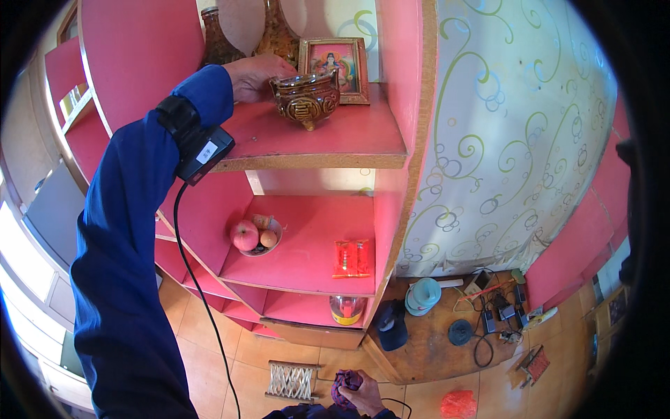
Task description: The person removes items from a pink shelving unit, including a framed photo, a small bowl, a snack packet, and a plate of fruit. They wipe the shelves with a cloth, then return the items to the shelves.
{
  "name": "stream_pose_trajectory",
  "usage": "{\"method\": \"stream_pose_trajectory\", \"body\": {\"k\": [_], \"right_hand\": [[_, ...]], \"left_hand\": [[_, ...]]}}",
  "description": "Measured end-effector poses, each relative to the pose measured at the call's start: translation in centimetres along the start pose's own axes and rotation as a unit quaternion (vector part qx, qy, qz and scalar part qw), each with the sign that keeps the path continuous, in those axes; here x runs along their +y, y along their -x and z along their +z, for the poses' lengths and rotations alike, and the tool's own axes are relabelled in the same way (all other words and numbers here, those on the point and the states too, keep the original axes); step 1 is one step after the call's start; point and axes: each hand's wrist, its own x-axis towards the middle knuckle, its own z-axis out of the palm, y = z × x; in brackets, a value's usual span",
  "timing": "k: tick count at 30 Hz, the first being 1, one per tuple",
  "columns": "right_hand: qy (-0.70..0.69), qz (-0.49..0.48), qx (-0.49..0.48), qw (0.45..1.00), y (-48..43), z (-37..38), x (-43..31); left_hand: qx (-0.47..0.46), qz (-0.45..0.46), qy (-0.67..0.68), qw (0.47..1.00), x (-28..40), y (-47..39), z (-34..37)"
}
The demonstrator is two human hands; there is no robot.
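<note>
On the upper pink shelf, my left hand [255, 78] grips the left rim of a brown glazed ceramic incense burner [305, 102]. Some fingers are hidden behind it. The burner has raised ornament and a short foot. Just behind it leans a framed religious picture [348, 70], partly covered by the burner. Two dark-filled glass bottles [220, 44] [276, 36] stand farther back. Low in the view, near my body, my right hand [368, 395] holds a bunched checked cloth [344, 387].
Below, one shelf [309, 220] carries a bowl [275, 243] with an apple [244, 235] and a red packet [351, 258]. A jar [347, 310] sits lower. A wooden table [429, 351] holds a cap [391, 327] and cables. Folding stools [291, 381] [535, 365] stand on the floor.
</note>
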Motion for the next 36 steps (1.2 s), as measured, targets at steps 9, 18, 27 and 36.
{"method": "stream_pose_trajectory", "body": {"k": [9, 18, 27, 36], "right_hand": [[0.094, 0.057, 0.014, 0.994, 0.5, -0.8, -0.6], [0.078, 0.061, 0.015, 0.995, 0.8, -0.7, -0.4], [0.109, 0.072, -0.016, 0.991, 0.4, -1.1, -0.7], [0.100, 0.037, -0.018, 0.994, 1.0, -0.6, 0.5]], "left_hand": [[-0.013, -0.011, -0.019, 1.000, 0.6, 0.0, 1.0], [-0.009, 0.012, -0.048, 0.999, 0.6, 0.7, 0.7], [0.052, 0.025, -0.062, 0.996, 2.9, 6.3, 0.2], [0.097, 0.084, -0.132, 0.983, 6.3, 12.2, 7.6]]}}
